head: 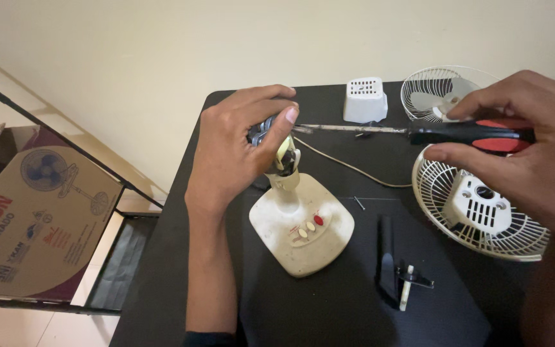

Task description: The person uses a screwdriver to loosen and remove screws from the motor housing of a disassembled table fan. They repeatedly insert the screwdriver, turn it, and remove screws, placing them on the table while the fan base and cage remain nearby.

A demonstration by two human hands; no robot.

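My left hand (239,151) grips the bare fan motor (263,132) that sits on top of a cream fan stand (302,225) with a red button and pale buttons on its base. My right hand (528,138) holds a screwdriver (419,132) by its black and red handle. Its long metal shaft points left and its tip reaches the motor by my left fingertips. A thin cord (348,167) runs from the stand toward the right.
On the black table (181,257) lie a white rear fan guard (483,212), a front guard with the blade (441,93), a white motor cover (365,99), a small screw (359,203) and small black and white parts (403,276). A cardboard fan box (30,222) stands on the left.
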